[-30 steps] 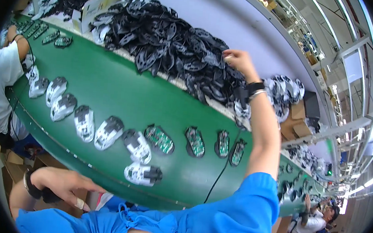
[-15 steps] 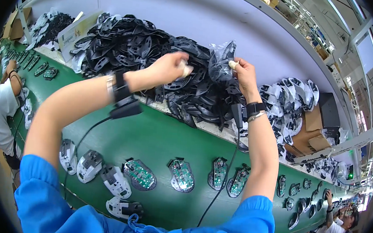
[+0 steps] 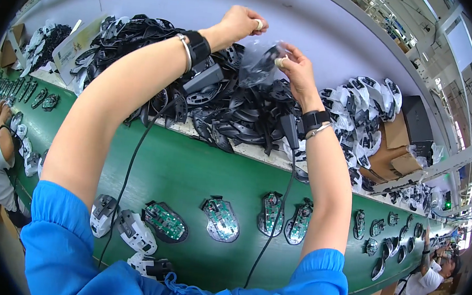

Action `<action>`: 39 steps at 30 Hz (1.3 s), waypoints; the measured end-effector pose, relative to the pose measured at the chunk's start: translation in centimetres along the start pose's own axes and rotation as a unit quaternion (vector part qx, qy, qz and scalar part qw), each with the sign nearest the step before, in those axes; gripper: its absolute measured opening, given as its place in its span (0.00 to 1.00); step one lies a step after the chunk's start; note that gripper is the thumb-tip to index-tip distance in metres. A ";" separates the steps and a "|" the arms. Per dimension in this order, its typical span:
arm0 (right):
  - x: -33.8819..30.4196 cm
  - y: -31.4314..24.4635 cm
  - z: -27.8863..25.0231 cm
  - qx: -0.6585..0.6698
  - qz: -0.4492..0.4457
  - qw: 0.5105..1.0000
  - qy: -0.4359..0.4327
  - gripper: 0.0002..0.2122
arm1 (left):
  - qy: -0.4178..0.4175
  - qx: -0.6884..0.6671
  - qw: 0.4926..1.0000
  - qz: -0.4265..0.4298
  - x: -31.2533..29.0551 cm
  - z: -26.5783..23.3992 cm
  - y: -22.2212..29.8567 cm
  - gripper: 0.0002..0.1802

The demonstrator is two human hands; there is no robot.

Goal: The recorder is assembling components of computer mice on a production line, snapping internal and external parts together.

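Note:
My right hand [image 3: 299, 71] pinches the edge of a clear plastic bag [image 3: 251, 69] with dark plastic parts showing inside. Above and to the left of the bag, my left hand [image 3: 241, 24] has its fingers pressed together; whatever may be between them does not show. Pale finger covers are on both hands. Beneath the bag spreads a heap of black plastic shell pieces [image 3: 232, 122] on the shelf behind the bench. Each wrist carries a black strap with a cable.
Mouse bases with green circuit boards [image 3: 221, 219] lie on the green bench [image 3: 189, 168]. White-and-grey mouse shells [image 3: 137, 231] sit at the near left. White-and-black parts [image 3: 358, 96] and a cardboard box [image 3: 393, 144] stand at right. Other people work at both ends.
My left hand has risen and moved right, from over the heap to above the bag. My right hand and the bag have shifted up and slightly left. The bench parts appear shifted as the view turned.

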State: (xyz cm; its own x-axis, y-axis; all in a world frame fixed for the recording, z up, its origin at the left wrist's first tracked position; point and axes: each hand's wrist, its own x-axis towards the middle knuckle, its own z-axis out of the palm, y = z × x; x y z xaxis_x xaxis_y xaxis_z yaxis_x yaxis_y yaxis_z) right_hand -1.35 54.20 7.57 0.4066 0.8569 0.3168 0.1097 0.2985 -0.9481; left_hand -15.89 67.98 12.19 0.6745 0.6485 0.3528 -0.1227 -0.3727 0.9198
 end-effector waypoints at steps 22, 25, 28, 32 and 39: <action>-2.6 -1.0 -2.7 -0.190 -0.052 0.974 0.108 0.09 | 0.037 0.553 0.819 0.148 0.7 -2.8 0.1 0.10; -2.2 -3.0 0.6 -0.226 -0.135 0.958 0.110 0.07 | -0.123 0.697 0.649 0.279 0.9 -1.8 2.5 0.30; -1.4 -4.3 2.0 -0.282 -0.138 0.944 0.103 0.06 | -0.048 0.440 0.786 0.432 -0.7 3.0 3.3 0.09; -2.0 -5.7 0.3 -0.219 -0.166 0.947 0.165 0.07 | -0.016 0.245 0.864 0.439 -3.1 3.5 5.0 0.20; -11.1 -17.1 -23.8 -0.654 -0.297 0.533 0.448 0.08 | -0.037 0.303 0.867 0.393 -11.1 0.4 3.7 0.23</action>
State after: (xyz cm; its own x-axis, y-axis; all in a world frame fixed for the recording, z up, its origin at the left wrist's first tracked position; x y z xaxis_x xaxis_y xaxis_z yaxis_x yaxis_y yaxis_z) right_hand 13.85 29.55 19.60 0.1535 0.0558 0.9866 0.7599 -0.6448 -0.0818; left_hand -23.52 59.11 11.59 0.6039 -0.0011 0.7971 -0.1759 -0.9755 0.1320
